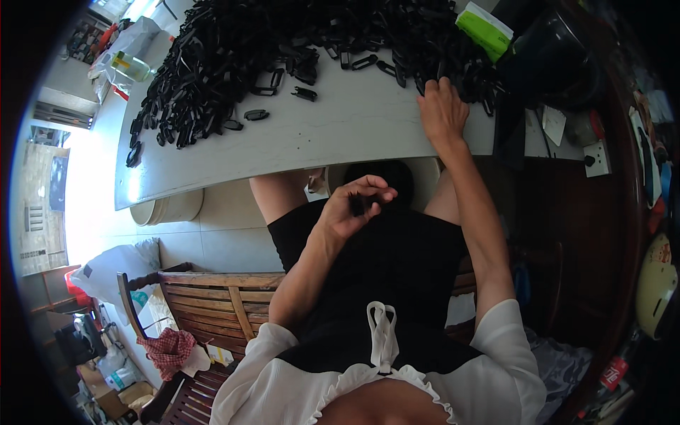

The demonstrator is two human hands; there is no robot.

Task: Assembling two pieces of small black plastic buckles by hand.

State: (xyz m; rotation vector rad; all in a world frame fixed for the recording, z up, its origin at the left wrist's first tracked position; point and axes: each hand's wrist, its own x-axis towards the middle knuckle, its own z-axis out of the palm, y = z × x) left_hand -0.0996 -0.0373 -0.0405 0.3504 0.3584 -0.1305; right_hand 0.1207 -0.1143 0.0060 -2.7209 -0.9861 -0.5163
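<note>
Many black plastic pieces point(205, 78) are lying heaped on the bench point(319, 142), ahead and left of the right hand point(443, 113), probably piled there to stay within arm's reach. Right hand is resting at the heap's near edge, fingers bending down; can't tell whether it is gripping anything. Left hand point(339, 218) is hovering nearer the body, off the bench edge, half-curled, palm up, holding a dark piece point(356, 205), likely cupping it against dropping. Green-and-white box point(485, 32) is sitting beyond the right hand, seemingly out of its way.
</note>
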